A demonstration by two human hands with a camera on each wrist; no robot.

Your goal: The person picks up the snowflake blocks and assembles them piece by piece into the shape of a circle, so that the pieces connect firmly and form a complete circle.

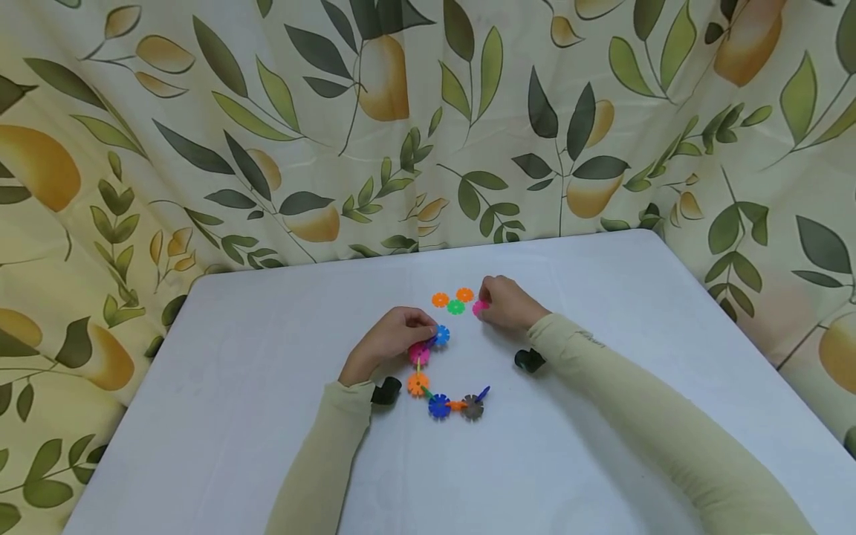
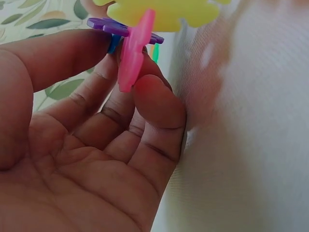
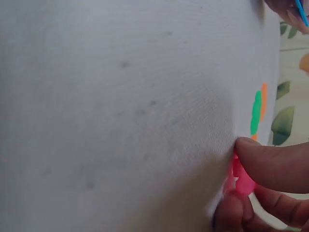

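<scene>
A chain of interlocked, notched plastic discs curves over the white table, with an orange disc (image 1: pixel 417 384), a dark blue disc (image 1: pixel 439 406) and a grey disc (image 1: pixel 472 407) among its links. At its upper end my left hand (image 1: pixel 396 334) pinches a purple disc (image 2: pixel 104 25) between thumb and fingers, beside a pink disc (image 2: pixel 136 53) and a light blue disc (image 1: pixel 441 335). Farther back, my right hand (image 1: pixel 510 303) pinches a loose pink disc (image 3: pixel 245 183) low at the tabletop, its lower edge partly hidden by the fingers.
Two loose orange discs (image 1: pixel 440 299) and a green disc (image 1: pixel 456 307) lie flat just left of the right hand. A leaf-patterned curtain (image 1: pixel 468 148) hangs behind the far edge of the white table (image 1: pixel 234 416). Black wrist cameras (image 1: pixel 386 391) sit under both sleeves.
</scene>
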